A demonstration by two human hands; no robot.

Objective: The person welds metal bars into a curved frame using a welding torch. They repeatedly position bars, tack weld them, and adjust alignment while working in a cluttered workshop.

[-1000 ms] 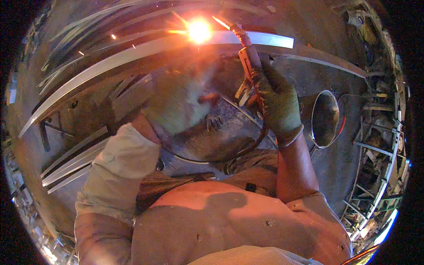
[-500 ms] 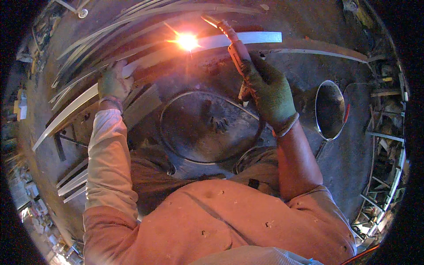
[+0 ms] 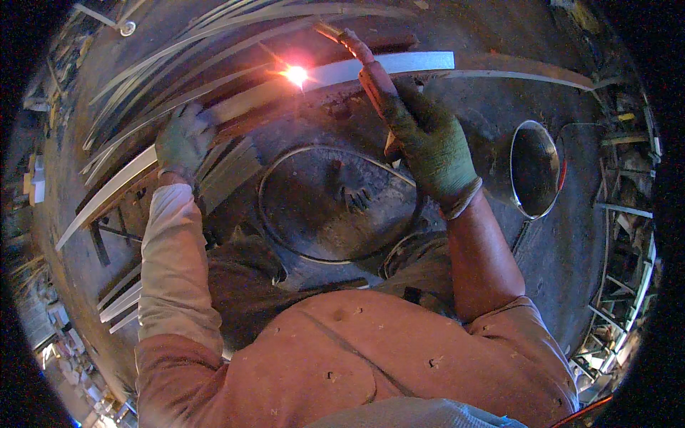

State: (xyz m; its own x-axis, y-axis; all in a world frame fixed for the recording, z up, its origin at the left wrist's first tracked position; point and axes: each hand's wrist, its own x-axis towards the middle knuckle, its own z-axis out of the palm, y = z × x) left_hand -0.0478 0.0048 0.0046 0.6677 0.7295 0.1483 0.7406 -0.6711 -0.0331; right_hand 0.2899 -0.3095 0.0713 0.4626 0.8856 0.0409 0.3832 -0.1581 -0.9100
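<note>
A long pale metal strip [image 3: 385,66] runs in a curve across the far side, from the lower left up to the right. My gloved left hand [image 3: 184,139] is closed over the strip's left part; its fingertips are a little blurred. In my gloved right hand [image 3: 439,150] is a welding torch [image 3: 377,85] with a bent neck. The torch's brassy nozzle points up and left, beyond the strip. A glaring reddish-white light [image 3: 296,75] burns on the strip between my hands, apart from the visible nozzle tip.
Several thin metal strips [image 3: 150,64] lie fanned out at the far left. A large metal ring [image 3: 260,192] lies in front of my knees. At the right stands a round, open cylinder [image 3: 514,171] with a bright rim. Metal frames and scrap [image 3: 628,285] line the right edge.
The glare on the strip has become smaller and dimmer. My right hand and the torch have shifted slightly left. My left hand has moved a little on the strip.
</note>
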